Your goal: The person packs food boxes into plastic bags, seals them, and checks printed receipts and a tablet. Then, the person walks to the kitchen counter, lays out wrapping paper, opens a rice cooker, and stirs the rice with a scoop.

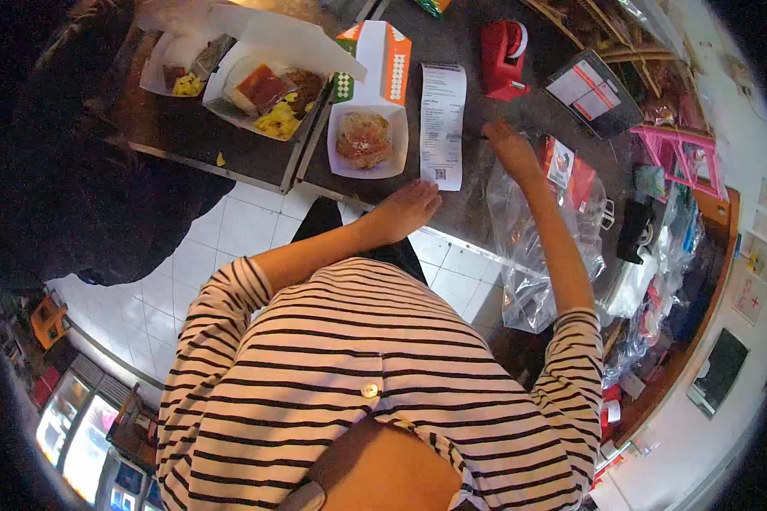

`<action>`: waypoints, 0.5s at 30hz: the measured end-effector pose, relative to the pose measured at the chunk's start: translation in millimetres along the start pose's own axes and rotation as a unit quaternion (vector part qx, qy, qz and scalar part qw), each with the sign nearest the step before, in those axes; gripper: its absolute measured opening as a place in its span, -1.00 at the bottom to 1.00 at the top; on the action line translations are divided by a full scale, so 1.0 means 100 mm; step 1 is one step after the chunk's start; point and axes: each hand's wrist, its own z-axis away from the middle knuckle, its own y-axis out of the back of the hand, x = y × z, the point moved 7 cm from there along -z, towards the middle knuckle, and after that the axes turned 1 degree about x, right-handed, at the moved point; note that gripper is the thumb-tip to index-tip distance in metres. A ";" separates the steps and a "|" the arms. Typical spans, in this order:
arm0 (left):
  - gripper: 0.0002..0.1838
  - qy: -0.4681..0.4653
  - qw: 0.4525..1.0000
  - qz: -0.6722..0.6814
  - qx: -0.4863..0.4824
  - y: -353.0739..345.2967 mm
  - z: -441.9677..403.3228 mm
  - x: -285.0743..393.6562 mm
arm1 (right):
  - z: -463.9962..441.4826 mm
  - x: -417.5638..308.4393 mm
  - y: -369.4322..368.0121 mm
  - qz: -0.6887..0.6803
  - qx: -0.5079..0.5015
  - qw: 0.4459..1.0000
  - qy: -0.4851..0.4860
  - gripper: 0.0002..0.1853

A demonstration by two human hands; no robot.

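On the dark table lies a long printed receipt (442, 119). My left hand (407, 209) rests at the table's front edge by the receipt's lower left corner, its fingers close together; what they hold, if anything, is too small to tell. My right hand (507, 145) is just right of the receipt, above a clear plastic bag (528, 289), and I cannot make out its grip. Left of the receipt stands an open orange, green and white box (394, 163) with a wrapped round food item (364, 140) inside.
Another open box (222, 100) with yellow food stands further left, near a person in dark clothing (102, 204). A red tape dispenser (501, 68) and a dark clipboard-like board (594, 94) are at the back right. Plastic bags and a pink rack (682, 153) crowd the right side.
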 end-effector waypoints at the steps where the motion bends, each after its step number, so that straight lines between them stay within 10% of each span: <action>1: -0.53 0.003 0.998 -0.060 -0.005 -0.10 -0.03 -0.01 | 0.05 -0.02 0.25 -0.036 0.005 0.997 -0.068 -0.74; 7: -0.49 0.054 0.997 0.015 -0.054 -0.03 -0.17 0.00 | 0.31 -0.43 0.06 -0.615 0.208 0.744 -0.160 -0.94; 15: -0.48 0.091 0.990 0.078 -0.072 0.02 -0.21 -0.01 | 0.20 -0.77 -0.13 -0.386 0.277 0.869 -0.142 -0.91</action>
